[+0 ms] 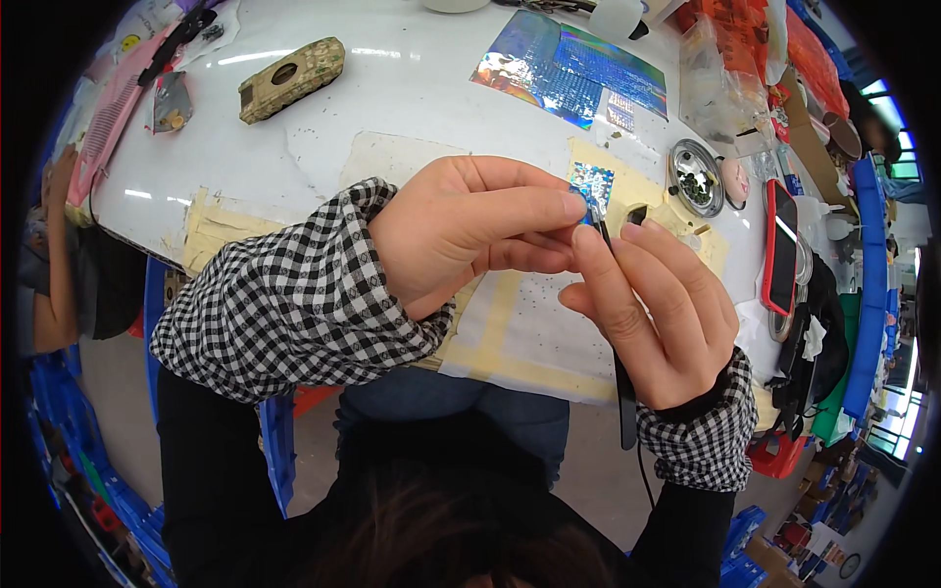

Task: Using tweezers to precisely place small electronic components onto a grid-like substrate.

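Observation:
My left hand pinches a small piece of glittering silver-blue holographic sticker sheet between thumb and forefinger. Gripped in my right hand is a pair of dark tweezers, the long end pointing down toward me. Its tips meet the lower edge of the sheet by my left fingertips; whether they hold a bit of it is too small to tell. Both hands are above the table over a white paper edged with yellowish tape and dotted with tiny specks.
Right of my hands stands a round metal dish with small dark bits, and a red-cased phone. Larger holographic sheets lie farther back. A camouflage-patterned model hull rests at the back left. Another person's arm shows at the left edge.

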A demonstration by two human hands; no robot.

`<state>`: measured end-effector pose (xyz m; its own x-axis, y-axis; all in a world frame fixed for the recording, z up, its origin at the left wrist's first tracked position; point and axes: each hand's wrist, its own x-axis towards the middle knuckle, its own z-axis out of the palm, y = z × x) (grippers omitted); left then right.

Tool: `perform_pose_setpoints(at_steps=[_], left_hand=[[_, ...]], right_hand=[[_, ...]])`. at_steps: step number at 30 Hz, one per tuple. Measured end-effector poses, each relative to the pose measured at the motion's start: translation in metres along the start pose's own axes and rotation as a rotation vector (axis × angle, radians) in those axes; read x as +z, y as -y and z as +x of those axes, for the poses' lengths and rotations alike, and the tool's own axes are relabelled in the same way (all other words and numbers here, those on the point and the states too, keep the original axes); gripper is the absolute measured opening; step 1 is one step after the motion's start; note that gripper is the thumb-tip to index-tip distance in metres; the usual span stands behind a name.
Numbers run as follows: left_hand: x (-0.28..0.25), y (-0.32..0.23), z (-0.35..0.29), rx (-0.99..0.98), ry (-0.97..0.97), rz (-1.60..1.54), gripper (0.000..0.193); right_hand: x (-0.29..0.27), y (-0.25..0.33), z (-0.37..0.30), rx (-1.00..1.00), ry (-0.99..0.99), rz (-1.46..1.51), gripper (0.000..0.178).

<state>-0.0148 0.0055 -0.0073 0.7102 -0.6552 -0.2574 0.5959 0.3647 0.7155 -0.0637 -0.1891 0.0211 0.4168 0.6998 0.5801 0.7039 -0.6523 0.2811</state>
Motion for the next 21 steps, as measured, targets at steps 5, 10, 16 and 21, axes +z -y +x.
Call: perform_pose_setpoints(at_steps=[5,10,16,21], left_hand=[[0.0009,-0.0007,0.0,-0.003,-0.008,0.014,0.017],[0.0015,-0.0006,-0.0001,-0.004,-0.013,0.018,0.018],[0.0013,-0.0004,0.0,0.005,-0.006,0.024,0.016],[-0.0006,0.0,0.0007,0.038,0.003,0.036,0.015]], right_hand=[[-0.0024,0.0007,0.0008,0.006,0.035,0.01,0.022],[-0.0028,0.0011,0.0007,0.012,0.043,0.02,0.022],[-0.0032,0.0005,0.0002,0.012,0.033,0.024,0.022],[-0.0055,0.0004,0.0012,0.029,0.034,0.04,0.024]])
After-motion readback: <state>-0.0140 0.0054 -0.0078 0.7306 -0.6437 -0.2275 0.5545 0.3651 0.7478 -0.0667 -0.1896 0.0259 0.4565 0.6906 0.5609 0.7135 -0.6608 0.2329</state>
